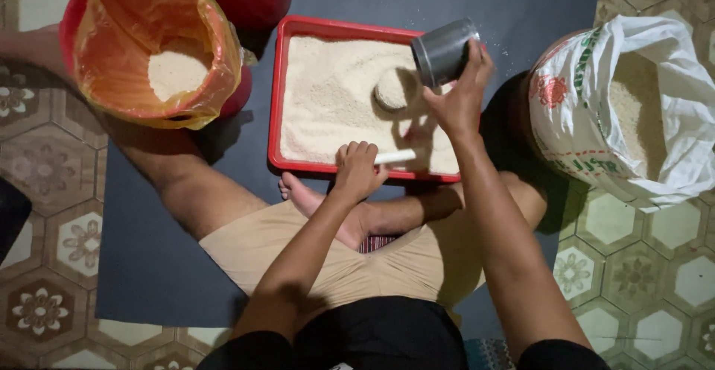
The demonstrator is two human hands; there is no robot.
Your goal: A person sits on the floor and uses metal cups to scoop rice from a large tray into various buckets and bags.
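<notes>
A red rectangular tray [275, 109] full of pale rice lies on a dark mat in front of me. My right hand [459, 96] grips a grey metal can [442, 52], tilted on its side above the tray's right part, over a small mound of rice [393, 89]. My left hand [357, 167] rests at the tray's near rim, closed around a short white stick [395, 157] that lies flat over the rice.
A red bucket lined with orange plastic [153, 48] holding rice stands at the left. Behind it is a second red bucket [257, 1] with a green liner. An open white sack [618, 109] of rice sits at the right. My crossed bare legs lie below the tray.
</notes>
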